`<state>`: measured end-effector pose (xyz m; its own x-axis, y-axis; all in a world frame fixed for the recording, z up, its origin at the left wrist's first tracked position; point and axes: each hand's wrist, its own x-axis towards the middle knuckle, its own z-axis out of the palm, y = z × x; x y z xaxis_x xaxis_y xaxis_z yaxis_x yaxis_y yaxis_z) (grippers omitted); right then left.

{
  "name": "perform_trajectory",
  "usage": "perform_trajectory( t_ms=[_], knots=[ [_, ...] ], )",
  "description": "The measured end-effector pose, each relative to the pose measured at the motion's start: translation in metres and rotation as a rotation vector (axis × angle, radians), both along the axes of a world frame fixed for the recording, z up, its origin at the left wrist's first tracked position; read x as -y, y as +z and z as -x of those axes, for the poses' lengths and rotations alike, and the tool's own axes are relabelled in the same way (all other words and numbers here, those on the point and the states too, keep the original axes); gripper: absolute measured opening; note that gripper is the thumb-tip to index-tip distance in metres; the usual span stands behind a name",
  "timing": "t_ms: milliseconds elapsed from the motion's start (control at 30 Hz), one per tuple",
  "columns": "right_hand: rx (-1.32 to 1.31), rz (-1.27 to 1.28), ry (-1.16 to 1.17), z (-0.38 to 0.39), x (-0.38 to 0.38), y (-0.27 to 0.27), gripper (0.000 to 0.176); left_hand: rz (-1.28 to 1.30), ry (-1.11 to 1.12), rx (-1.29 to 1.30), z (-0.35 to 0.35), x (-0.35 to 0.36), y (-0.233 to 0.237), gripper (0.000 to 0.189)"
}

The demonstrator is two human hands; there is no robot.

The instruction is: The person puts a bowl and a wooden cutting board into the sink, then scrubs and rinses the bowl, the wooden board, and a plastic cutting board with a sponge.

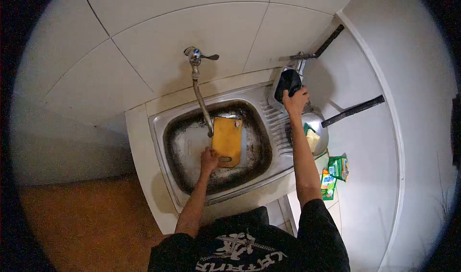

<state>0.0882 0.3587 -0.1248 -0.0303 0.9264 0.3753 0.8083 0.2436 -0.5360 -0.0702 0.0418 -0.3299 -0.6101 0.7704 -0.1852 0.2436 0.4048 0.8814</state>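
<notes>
Sink (pixel 158 128), stainless steel, set in a white counter against a tiled wall; the basin is dark and stained round its sides. Tap (pixel 194 56) is fixed to the tiles above, its thin spout running down to end just over the basin.

Item 1: cutting board (pixel 227 138), orange-yellow, lying inside the basin directly under the spout's end, its slotted handle end turned toward you. Your left hand (pixel 209 158) is clenched on that near corner beside the slot, fingers wrapped over the board's edge.

Item 2: dark object (pixel 288 82), black and rounded, at the back of the drainboard (pixel 276 123) to the right of the basin. It rests against a steel pot (pixel 298 63) whose long black handle points up and to the right. Your right hand (pixel 295 101) is stretched out to it, fingertips on its lower edge; whether they have closed round it cannot be told from this view.

Item 3: pan (pixel 319 125), steel, just right of your right forearm, its black handle pointing off to the right. A yellow-and-green sponge (pixel 312 138) lies inside it.

Item 4: green packets (pixel 338 167), two, on the counter near the pan, beside your right arm.
</notes>
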Motion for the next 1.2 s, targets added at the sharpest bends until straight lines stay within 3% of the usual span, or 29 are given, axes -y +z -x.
perform_trajectory(
  t_ms=[133,167,200,267,333,400,433,500,567,633,700,767,867,933,967,1000,1067,1100,1167,1200],
  knots=[
    [0.100,-0.118,0.082,-0.012,-0.006,-0.030,0.063,0.163,-0.092,0.026,0.001,-0.003,0.001,0.030],
    [0.104,-0.113,0.086,-0.019,-0.005,-0.035,0.063,0.089,-0.028,-0.107,-0.001,0.000,0.003,0.033],
    [0.006,-0.087,0.100,-0.021,0.006,-0.020,0.060,0.015,0.038,-0.243,-0.002,0.002,0.006,0.036],
    [-0.098,-0.057,0.118,-0.023,0.027,-0.005,0.057,0.026,0.024,-0.169,0.000,0.002,0.001,0.039],
    [-0.176,-0.168,0.165,-0.029,0.052,-0.005,0.046,0.036,0.006,-0.093,-0.002,0.002,0.002,0.042],
    [0.031,-0.399,0.269,-0.026,0.095,-0.015,0.034,0.238,0.075,-0.174,-0.009,-0.003,0.009,0.041],
    [-0.048,-0.201,0.331,-0.021,0.120,-0.032,0.030,0.239,0.075,-0.173,-0.009,-0.001,-0.005,0.041],
    [-0.178,0.136,0.542,-0.013,0.166,-0.060,0.023,0.001,0.093,-0.021,-0.007,0.003,-0.047,0.036],
    [0.038,0.444,0.686,-0.013,0.198,-0.109,0.025,-0.016,0.100,-0.008,-0.008,0.003,-0.038,0.035],
    [0.027,0.340,0.722,-0.012,0.221,-0.133,0.028,-0.035,0.108,0.004,-0.005,-0.001,-0.020,0.034],
    [0.021,0.233,0.757,-0.004,0.230,-0.145,0.031,0.024,-0.004,-0.210,-0.002,-0.003,-0.005,0.035],
    [-0.116,0.565,0.486,0.009,0.233,-0.150,0.040,0.059,0.019,-0.188,-0.004,-0.003,0.008,0.036],
    [0.095,0.658,0.500,0.019,0.224,-0.197,0.048,0.154,0.025,-0.162,-0.001,-0.006,0.027,0.040],
    [0.115,0.739,0.436,0.027,0.225,-0.176,0.045,0.216,0.009,-0.151,0.002,-0.008,0.017,0.043],
    [0.133,0.819,0.374,0.034,0.227,-0.164,0.043,0.115,0.001,-0.162,0.007,-0.009,0.003,0.045],
    [0.133,0.820,0.376,0.026,0.225,-0.222,0.043,0.015,-0.007,-0.173,0.011,-0.009,-0.007,0.048],
    [-0.623,0.870,0.424,0.035,0.233,-0.342,0.046,0.041,0.054,-0.146,0.021,-0.013,0.009,0.047],
    [-0.624,0.873,0.421,0.015,0.232,-0.290,0.046,0.063,0.113,-0.115,0.026,-0.016,0.019,0.046],
    [-0.881,1.309,0.125,0.057,0.243,-0.169,0.047,0.012,0.092,-0.004,0.042,-0.023,0.053,0.043],
    [-0.882,1.309,0.127,0.061,0.246,-0.154,0.047,-0.045,0.072,0.101,0.051,-0.027,0.070,0.039]
  ],
)
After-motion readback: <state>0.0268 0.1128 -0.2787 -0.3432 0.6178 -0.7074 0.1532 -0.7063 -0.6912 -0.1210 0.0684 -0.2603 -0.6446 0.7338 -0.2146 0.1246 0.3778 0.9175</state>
